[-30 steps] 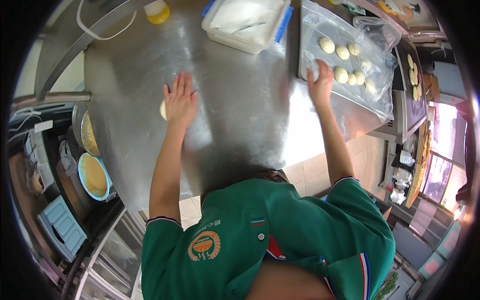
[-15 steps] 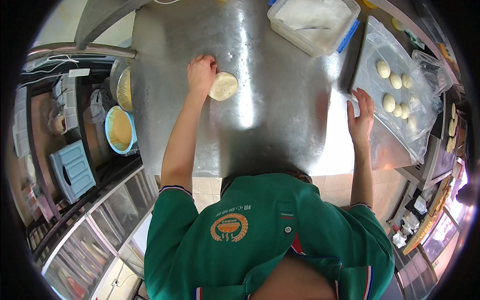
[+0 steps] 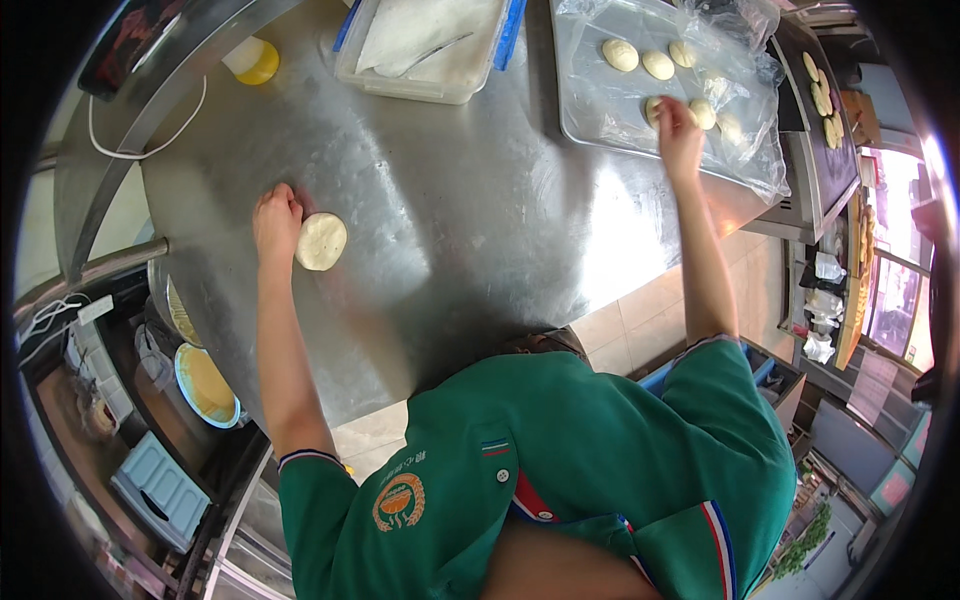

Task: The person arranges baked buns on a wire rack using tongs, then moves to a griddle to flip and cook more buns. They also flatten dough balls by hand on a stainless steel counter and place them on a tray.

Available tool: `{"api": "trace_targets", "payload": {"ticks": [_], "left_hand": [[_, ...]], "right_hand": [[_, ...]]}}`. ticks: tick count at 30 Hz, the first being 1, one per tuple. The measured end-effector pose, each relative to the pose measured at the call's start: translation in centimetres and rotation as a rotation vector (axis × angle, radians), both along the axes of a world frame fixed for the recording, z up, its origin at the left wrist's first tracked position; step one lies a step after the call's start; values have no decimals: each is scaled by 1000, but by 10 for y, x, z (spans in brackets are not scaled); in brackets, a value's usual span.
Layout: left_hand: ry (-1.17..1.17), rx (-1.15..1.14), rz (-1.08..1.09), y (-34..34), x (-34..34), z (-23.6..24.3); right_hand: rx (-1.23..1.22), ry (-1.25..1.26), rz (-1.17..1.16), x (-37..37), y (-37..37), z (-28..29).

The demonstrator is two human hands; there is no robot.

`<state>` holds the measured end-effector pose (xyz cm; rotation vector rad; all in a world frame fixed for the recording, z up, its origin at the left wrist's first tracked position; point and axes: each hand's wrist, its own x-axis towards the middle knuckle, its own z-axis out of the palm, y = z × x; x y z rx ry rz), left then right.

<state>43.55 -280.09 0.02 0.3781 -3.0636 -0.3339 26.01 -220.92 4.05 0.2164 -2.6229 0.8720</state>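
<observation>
On the steel table at the left lies a flattened round of dough (image 3: pixel 321 243). My left hand (image 3: pixel 277 222) rests just left of it with fingers curled in; whether anything is inside them is hidden. Over at the right, my right hand (image 3: pixel 682 135) reaches onto the tray (image 3: pixel 590 110) lined with clear plastic. Its thumb and fingers close on a ball of dough (image 3: pixel 653 112) in the near row and partly cover it. Several other dough balls (image 3: pixel 658 66) sit on the same tray, some under the plastic sheet.
A clear tub of white powder (image 3: pixel 430 40) with a spoon (image 3: pixel 425 56) in it stands at the table's far side. A bottle with yellow contents (image 3: pixel 258 62) is at the far left. Below the table's left edge are a blue bowl (image 3: pixel 208 388) and a light-blue box (image 3: pixel 160 490).
My right hand has moved from beside the tray onto a dough ball. The view has turned right. My left hand stays beside the flattened dough.
</observation>
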Motion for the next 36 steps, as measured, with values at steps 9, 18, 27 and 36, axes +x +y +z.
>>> {"api": "trace_targets", "payload": {"ticks": [9,18,27,36], "left_hand": [[-210,199,169,-1,254,43],[-1130,16,285,-7,441,57],[266,23,-61,50,76,29],[129,36,211,42,66,-33]], "right_hand": [[784,-90,-129,-62,66,-50],[-392,87,312,31,-129,7],[-137,162,887,95,-401,41],[476,80,955,97,-454,-31]]}}
